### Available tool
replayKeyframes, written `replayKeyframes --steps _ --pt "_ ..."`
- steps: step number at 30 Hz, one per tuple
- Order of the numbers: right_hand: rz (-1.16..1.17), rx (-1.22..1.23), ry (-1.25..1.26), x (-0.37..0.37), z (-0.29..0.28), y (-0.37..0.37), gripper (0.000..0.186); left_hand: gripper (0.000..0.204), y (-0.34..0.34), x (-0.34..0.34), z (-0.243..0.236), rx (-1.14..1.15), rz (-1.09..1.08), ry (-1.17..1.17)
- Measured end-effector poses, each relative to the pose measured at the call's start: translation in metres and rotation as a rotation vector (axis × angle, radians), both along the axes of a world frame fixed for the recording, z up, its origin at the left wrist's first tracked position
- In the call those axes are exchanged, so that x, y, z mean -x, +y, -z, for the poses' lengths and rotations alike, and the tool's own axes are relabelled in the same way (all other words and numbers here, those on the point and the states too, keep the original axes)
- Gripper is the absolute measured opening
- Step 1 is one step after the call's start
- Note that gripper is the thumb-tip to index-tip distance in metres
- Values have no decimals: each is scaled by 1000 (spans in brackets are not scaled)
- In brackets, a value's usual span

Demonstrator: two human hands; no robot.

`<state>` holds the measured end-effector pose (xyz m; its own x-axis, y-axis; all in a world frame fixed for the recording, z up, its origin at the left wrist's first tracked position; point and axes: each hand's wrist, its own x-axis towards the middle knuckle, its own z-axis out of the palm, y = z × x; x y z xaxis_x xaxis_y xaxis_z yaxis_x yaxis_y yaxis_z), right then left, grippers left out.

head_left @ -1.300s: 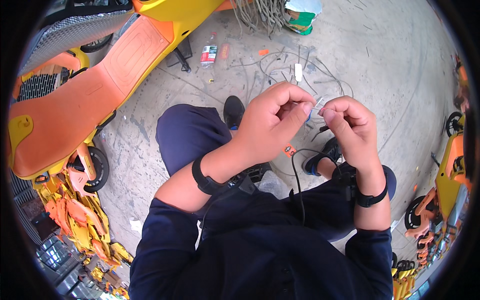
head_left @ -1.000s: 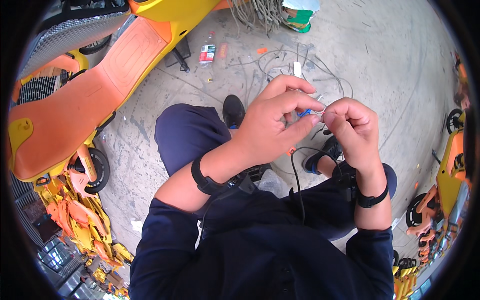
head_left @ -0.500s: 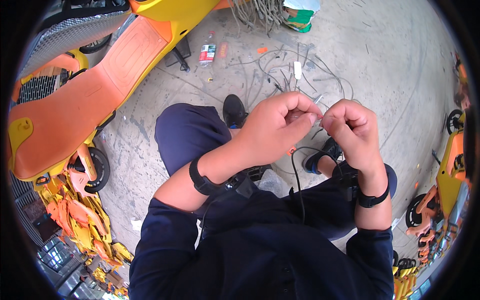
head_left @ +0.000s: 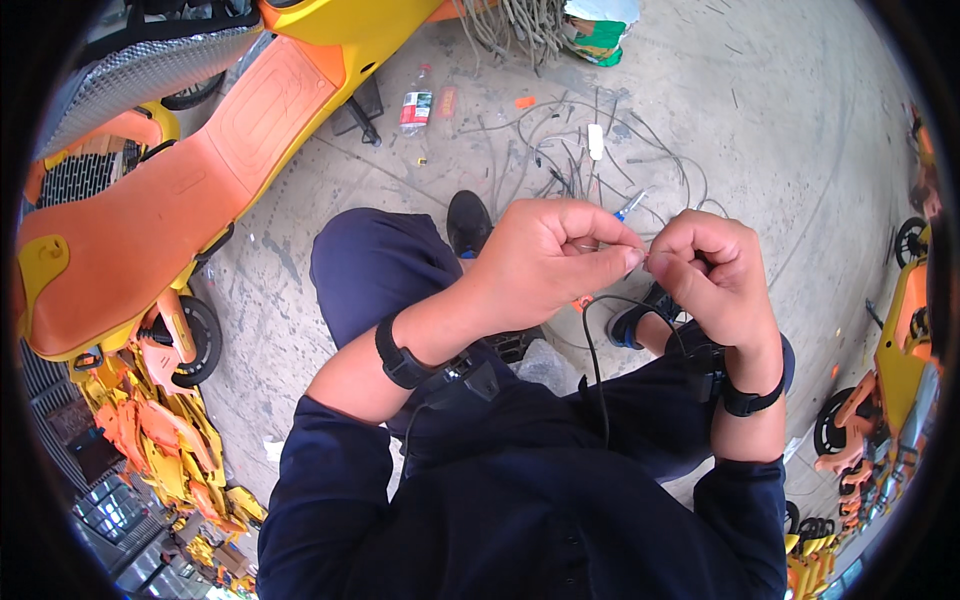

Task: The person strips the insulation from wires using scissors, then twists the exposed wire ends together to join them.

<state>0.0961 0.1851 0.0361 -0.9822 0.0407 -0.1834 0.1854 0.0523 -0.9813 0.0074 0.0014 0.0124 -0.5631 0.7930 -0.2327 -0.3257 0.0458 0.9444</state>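
Note:
My left hand (head_left: 555, 255) and my right hand (head_left: 715, 275) meet above my knees, fingertips almost touching. Both pinch a thin reddish wire (head_left: 645, 253), only a sliver of which shows between the fingers. A black cable (head_left: 592, 350) loops down from beside the right hand to my lap; whether it joins the wire is hidden. Just beyond the fingertips, a blue-handled cutting tool (head_left: 629, 206) lies on the floor among loose grey cables (head_left: 688, 170). A small white piece (head_left: 596, 142) lies with them.
A yellow and orange scooter (head_left: 150, 230) stands at my left. Beyond my feet are a plastic bottle (head_left: 416, 108), a bundle of grey cables (head_left: 515, 30) and a green and white bag (head_left: 600, 38). More scooters (head_left: 900, 320) line the right side.
Both hands have come slightly down toward me, still pinching the wire. More of the blue-handled tool now shows beyond the fingers.

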Motion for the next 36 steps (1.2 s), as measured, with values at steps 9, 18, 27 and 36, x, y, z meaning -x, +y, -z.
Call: replayKeyframes --steps 9,18,27,36 --pt "270 -510 534 9 16 -10 25 20 11 4 4 -17 -158 -202" --pt "268 -618 650 14 25 -24 23 21 8 2 10 -39 -135 -364" --pt "284 -722 644 17 28 -27 23 22 8 1 8 9 -167 -293" --pt "271 -904 786 24 31 -32 30 22 5 3 12 -40 -161 -375"
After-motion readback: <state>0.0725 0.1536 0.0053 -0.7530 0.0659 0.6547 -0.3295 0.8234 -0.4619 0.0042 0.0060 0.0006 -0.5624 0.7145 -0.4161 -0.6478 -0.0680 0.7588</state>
